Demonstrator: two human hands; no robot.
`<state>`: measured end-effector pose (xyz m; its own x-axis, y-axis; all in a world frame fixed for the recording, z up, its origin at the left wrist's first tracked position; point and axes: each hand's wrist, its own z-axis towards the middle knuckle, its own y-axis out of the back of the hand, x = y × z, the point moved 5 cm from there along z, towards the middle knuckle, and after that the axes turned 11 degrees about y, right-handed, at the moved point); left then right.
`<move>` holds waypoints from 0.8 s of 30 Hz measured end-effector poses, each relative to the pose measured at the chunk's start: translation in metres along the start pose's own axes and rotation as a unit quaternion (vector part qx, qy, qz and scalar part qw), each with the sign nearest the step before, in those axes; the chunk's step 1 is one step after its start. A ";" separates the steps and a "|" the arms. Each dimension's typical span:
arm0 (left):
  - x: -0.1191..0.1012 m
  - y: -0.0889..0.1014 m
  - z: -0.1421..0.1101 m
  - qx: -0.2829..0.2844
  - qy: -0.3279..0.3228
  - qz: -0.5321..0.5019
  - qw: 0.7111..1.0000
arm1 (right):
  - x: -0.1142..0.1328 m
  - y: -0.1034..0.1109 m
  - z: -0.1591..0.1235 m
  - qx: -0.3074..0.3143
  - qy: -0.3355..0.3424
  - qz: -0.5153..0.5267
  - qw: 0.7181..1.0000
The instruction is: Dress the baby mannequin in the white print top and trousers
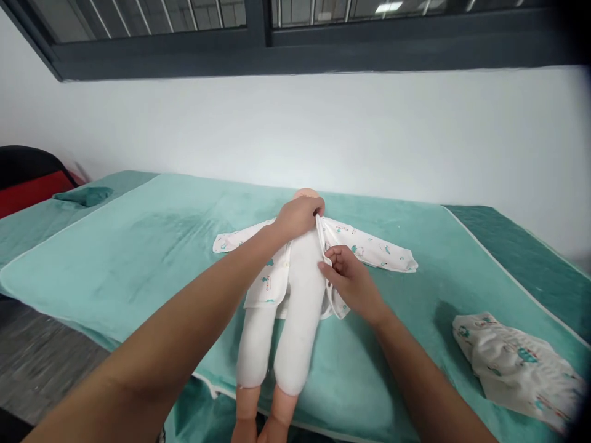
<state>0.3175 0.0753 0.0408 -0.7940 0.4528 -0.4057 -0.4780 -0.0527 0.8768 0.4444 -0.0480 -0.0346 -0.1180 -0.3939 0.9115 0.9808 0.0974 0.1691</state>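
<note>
A bed [138, 246] covered by a teal mat carries a doll [286, 307] lying on its back — arms spread. A crumpled printed garment [512, 363] lies near the right edge, a folded teal cloth [85, 195] far left.

— What surrounds the teal-covered bed [152, 246]?
— A plain white wall [369, 135] right behind it, and above that a dark-framed window [295, 37] reflecting a ceiling light.
— And to the bed's left?
— Grey plank floor [37, 363] — plus a black-and-red chair [28, 178].
</note>
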 end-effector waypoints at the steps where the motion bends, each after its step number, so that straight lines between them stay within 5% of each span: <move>1: -0.002 -0.001 -0.001 0.003 -0.008 -0.008 1.000 | 0.007 -0.002 0.001 -0.014 0.001 0.004 1.000; 5: -0.006 0.002 -0.003 0.001 -0.033 -0.069 0.997 | 0.044 -0.018 0.010 -0.050 0.001 0.037 0.998; 10: 0.007 0.012 -0.004 -0.028 0.000 -0.149 0.988 | 0.070 -0.048 0.012 0.064 0.042 -0.090 0.993; 16: 0.020 0.014 -0.016 -0.033 0.066 -0.171 0.982 | 0.051 -0.031 -0.047 0.016 0.167 -0.330 0.929; 20: 0.017 0.018 -0.029 -0.049 0.120 -0.197 0.972 | 0.032 -0.020 -0.083 -0.011 0.160 -0.323 0.933; 24: 0.008 0.014 -0.036 -0.012 0.157 -0.193 0.968 | 0.017 -0.016 -0.089 -0.064 0.118 -0.322 0.937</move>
<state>0.2906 0.0461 0.0406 -0.6281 0.1493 -0.7637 -0.7673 0.0440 0.6397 0.4409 -0.1378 -0.0555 -0.6687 -0.5269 0.5246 0.7305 -0.3339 0.5958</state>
